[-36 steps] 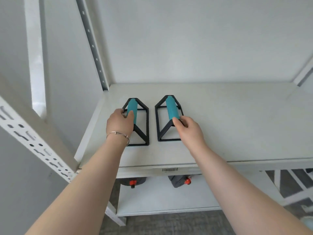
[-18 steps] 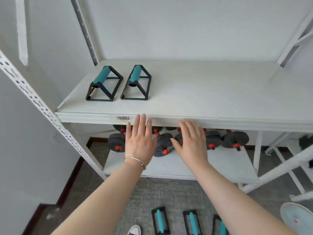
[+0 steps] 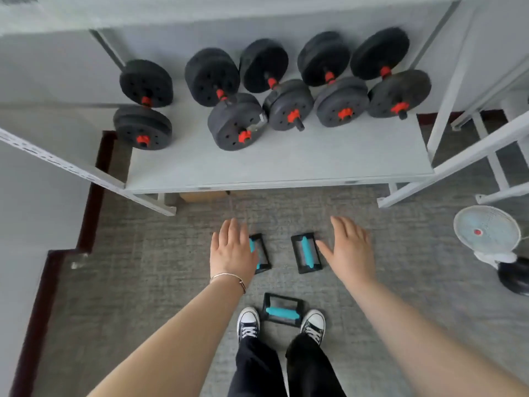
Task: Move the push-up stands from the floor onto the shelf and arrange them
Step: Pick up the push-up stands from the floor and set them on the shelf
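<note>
**Both hands spread above the push-up stands on the floor**

Along the left runs a dark skirting board [image 3: 94, 193] where the grey carpeted floor [image 3: 160, 282] meets the wall. Beyond it stands the white shelf [image 3: 286, 167], its lower board loaded with black dumbbells [image 3: 237, 121] with orange-red collars, lying in a loose row from the left end to the right.

In front of the shelf, the person's left hand [image 3: 232, 250], a thin bracelet [image 3: 229, 277] on the wrist, is flat and open with fingers together, gripping nothing. It hangs over the left push-up stand [image 3: 262, 253], a black frame with a teal grip, and hides its left half; whether the palm touches it I cannot tell. Just to the right lies the middle push-up stand [image 3: 306, 252], fully in view, its grip running front to back. The right hand [image 3: 347, 250] hovers just right of it, also open and empty, thumb reaching toward the frame's edge.

Nearer the person, a third push-up stand [image 3: 282, 310] sits crosswise on the floor between two black-and-white sneakers [image 3: 249, 322], close to the right shoe's toe. All three stands are on the floor.

Far right, a small white fan [image 3: 486, 232] stands on the carpet, well apart from the stands.
</note>
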`<state>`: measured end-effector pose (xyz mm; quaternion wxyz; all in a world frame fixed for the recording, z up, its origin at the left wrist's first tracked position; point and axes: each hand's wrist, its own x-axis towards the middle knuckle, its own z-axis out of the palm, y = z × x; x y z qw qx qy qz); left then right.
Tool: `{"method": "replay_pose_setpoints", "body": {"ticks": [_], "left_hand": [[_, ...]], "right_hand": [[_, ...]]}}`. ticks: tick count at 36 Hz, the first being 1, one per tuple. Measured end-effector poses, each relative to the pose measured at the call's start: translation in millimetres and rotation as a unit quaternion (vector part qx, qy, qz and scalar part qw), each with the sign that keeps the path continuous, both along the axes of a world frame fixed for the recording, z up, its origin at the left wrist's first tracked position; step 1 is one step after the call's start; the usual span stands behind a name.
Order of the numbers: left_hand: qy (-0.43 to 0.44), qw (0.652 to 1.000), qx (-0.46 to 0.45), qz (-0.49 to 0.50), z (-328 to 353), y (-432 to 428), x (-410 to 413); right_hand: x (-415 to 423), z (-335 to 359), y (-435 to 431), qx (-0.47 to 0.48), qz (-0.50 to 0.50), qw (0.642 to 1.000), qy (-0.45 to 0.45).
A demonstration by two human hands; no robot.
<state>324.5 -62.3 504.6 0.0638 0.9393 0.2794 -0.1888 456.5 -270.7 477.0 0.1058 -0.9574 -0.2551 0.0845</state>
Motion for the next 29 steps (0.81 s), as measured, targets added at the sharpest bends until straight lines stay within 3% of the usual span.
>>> {"method": "replay_pose_setpoints", "body": {"ticks": [8,16,23,29], "left_hand": [[0.093,0.994,-0.041,0.039,-218,-16,-12],[0.118,0.98,-0.084,0.136,-413,-21,-21],[0.125,0.967,-0.101,0.197,-520,-21,-21],[0.072,0.95,-0.103,0.284,-573,-16,-19]], "right_hand": [[-15,-207,-16,-0.073,-0.026,0.994,0.078],[-20,-395,-32,-0.143,-0.015,0.983,0.11],[-19,-501,-30,-0.145,-0.063,0.976,0.148],[-22,-554,-31,-0.117,-0.128,0.97,0.17]]}}
